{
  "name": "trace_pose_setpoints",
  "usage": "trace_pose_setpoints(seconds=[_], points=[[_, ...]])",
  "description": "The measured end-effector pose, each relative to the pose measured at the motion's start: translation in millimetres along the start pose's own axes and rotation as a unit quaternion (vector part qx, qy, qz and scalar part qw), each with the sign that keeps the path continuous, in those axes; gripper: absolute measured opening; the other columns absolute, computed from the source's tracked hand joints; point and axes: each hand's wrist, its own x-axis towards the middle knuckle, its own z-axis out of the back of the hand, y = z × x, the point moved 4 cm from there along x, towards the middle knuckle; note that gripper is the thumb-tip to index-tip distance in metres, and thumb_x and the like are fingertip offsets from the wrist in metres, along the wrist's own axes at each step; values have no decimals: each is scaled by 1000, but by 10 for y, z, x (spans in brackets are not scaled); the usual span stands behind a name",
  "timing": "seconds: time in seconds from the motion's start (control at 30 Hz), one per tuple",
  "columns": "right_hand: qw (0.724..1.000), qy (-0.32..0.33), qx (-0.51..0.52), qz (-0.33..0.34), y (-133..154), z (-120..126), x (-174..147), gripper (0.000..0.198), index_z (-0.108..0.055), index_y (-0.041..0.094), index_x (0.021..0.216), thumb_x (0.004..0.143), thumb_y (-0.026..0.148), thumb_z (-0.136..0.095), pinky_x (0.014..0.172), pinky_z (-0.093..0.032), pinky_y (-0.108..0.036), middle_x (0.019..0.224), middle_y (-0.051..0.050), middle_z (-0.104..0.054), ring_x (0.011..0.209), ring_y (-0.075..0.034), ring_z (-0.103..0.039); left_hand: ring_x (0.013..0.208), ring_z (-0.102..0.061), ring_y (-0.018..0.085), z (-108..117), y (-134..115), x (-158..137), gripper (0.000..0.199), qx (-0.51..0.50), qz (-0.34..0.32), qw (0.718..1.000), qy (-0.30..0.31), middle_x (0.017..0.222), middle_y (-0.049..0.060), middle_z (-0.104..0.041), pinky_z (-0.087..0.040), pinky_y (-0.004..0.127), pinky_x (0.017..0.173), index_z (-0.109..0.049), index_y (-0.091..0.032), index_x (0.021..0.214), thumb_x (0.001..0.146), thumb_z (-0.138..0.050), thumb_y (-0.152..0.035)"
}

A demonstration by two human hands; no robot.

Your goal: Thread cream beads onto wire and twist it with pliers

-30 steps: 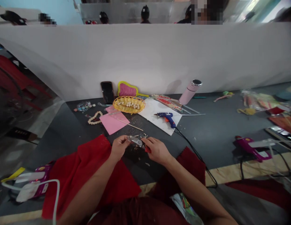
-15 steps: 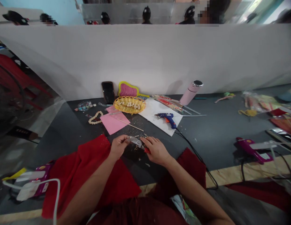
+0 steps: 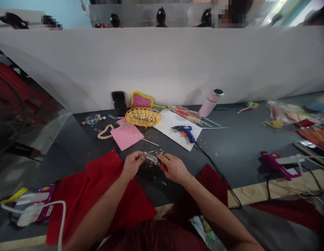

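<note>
I have the right hand closed on the red handle of a metal hand tool, positioned over the dark table near small pale pieces. The left hand sets its fingertips at the tool's tip; I cannot tell what they grip.

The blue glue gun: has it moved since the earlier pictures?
No. The blue glue gun lies in the same place on the white sheet; the pink bottle shares the picture's slight shift.
</note>
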Motion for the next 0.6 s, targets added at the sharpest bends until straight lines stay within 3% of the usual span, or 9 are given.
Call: trace_pose_setpoints(seconds=[0.2, 0.6], points=[[1000, -20, -6, -15, 23, -17, 23, 52, -45, 20, 127, 76, 14, -50, 88, -41, -32, 111, -10, -58, 100, -21, -53, 54, -49, 10, -1, -35, -3, 18, -39, -2, 999, -10, 62, -1, -62, -35, 20, 53, -65, -15, 70, 67, -69, -32], [1000, 17, -19, -6, 30, 20, 29, 59, -38, 22, 133, 76, 18, -51, 89, -38, -35, 119, -10, -55, 107, -24, -49, 56, -50, 12, 76, 54, 36, 16, 18, -50, 998, -12, 60, 1, -61, -38, 22, 56, -67, -15, 65, 71, -66, -30]])
